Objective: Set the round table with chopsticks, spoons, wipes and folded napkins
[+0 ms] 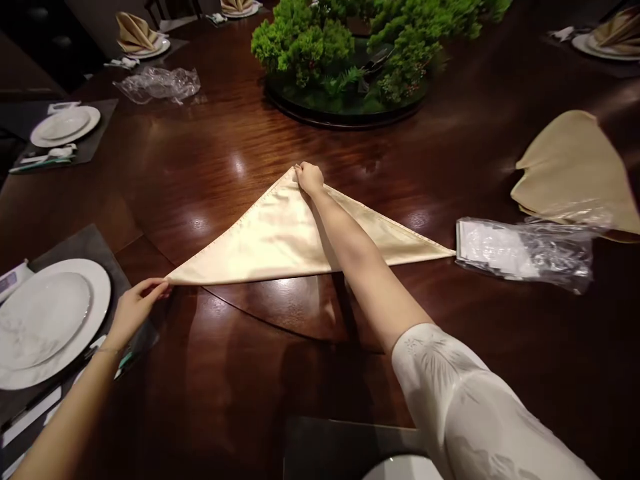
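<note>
A cream cloth napkin [260,240], folded into a wide triangle, lies on the dark wooden table [240,400]. Its long edge faces me and its peak points away. My left hand [137,303] pinches the left corner between thumb and fingers. At the peak, my right hand [310,179] is closed on the cloth, and that forearm crosses over the napkin. The right corner reaches a clear plastic packet [525,253] with something white inside.
Stacked tan napkins [575,167] lie at the right. A green plant centrepiece [350,67] stands at the back. Crumpled plastic [160,83] is at the back left. White plates [100,293] on a dark mat sit at the left, with another plate [405,470] at the front edge.
</note>
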`<state>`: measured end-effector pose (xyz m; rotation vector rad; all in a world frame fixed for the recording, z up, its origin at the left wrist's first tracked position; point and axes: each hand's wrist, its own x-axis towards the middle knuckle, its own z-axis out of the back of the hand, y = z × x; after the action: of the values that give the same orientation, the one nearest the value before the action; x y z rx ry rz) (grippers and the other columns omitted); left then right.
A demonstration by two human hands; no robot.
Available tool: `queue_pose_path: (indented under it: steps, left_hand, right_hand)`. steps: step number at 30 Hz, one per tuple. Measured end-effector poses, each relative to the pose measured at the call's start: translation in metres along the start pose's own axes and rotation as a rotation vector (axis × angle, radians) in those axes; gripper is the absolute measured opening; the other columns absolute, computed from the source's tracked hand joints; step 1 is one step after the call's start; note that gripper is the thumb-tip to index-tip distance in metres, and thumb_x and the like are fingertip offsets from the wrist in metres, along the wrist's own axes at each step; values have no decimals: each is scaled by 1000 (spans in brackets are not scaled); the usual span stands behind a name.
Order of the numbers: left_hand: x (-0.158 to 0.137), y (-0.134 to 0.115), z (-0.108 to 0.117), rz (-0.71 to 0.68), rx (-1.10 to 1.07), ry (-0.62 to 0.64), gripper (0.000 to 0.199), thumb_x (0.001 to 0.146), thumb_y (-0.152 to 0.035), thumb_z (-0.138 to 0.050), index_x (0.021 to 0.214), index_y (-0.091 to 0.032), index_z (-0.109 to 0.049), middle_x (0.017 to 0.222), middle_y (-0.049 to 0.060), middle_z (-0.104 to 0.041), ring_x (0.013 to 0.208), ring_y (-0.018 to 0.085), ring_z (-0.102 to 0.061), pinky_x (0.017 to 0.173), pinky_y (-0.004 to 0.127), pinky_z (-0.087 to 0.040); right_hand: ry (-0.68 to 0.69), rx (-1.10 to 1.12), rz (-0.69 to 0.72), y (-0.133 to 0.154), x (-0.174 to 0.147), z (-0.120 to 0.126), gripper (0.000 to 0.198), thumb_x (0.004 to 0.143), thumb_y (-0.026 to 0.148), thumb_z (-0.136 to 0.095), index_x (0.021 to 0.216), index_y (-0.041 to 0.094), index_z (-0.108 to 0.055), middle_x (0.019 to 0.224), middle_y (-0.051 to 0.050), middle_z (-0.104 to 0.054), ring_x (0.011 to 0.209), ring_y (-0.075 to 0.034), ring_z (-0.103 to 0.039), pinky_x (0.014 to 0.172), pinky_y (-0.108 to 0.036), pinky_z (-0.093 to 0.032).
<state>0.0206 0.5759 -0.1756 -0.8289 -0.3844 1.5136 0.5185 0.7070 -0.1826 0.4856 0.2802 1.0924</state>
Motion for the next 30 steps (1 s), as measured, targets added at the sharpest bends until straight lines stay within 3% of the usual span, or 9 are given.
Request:
queue_pose_path:
  steps: [4,8,12,17,22,26,30]
  left_hand:
    - [11,3,0,99,-101,47,50,67,-60,-60,95,-19,-63,104,6,-66,93,25,-64,92,39,-49]
    - [17,-10,-4,53,107,-27,46,70,-59,-53,93,-21,-66,109,5,-65,108,28,-57,102,42,-39]
    - [21,-28,-10,-110,321,-14,46,75,-57,-44,93,-21,-65,105,7,-65,106,29,-56,97,42,-41]
    - [15,-41,-25,-363,551,-63,56,79,-59,-41,111,-16,-59,112,13,-62,104,31,-55,92,42,-42]
    - [13,-59,-30,-172,441,-23,49,80,-50,-42,109,-15,-61,95,9,-67,89,24,-61,79,30,-44]
    - [16,-64,-18,-93,400,24,40,75,-46,-49,93,-16,-67,84,4,-68,81,19,-60,67,23,-40]
    - [15,-54,-8,-21,312,159,41,67,-49,-56,88,-16,-69,89,4,-70,87,21,-60,70,23,-40]
  right_hand:
    - [-54,-87,34,-2,7,-17,35,94,34,-33,113,12,-52,113,-16,-59,112,-29,-47,94,-42,-34]
    - [-82,-129,82,-5,-3,-13,39,94,37,-31,119,10,-45,118,-19,-55,116,-32,-41,98,-51,-29]
    - [-50,-173,74,-40,-31,26,42,92,42,-34,119,12,-46,117,-18,-55,110,-31,-47,95,-50,-34]
    - [82,-308,16,-134,-106,101,40,85,42,-45,112,14,-55,113,-15,-60,103,-27,-54,89,-38,-42]
    - [222,-452,-208,-199,-176,153,41,82,41,-48,111,15,-60,105,-12,-65,96,-25,-59,82,-32,-44]
    - [355,-513,-279,-220,-203,172,42,79,46,-52,104,13,-64,102,-14,-66,95,-25,-60,78,-29,-44]
    - [408,-591,-250,-230,-220,184,49,81,47,-51,108,9,-64,105,-17,-64,98,-25,-59,80,-29,-43]
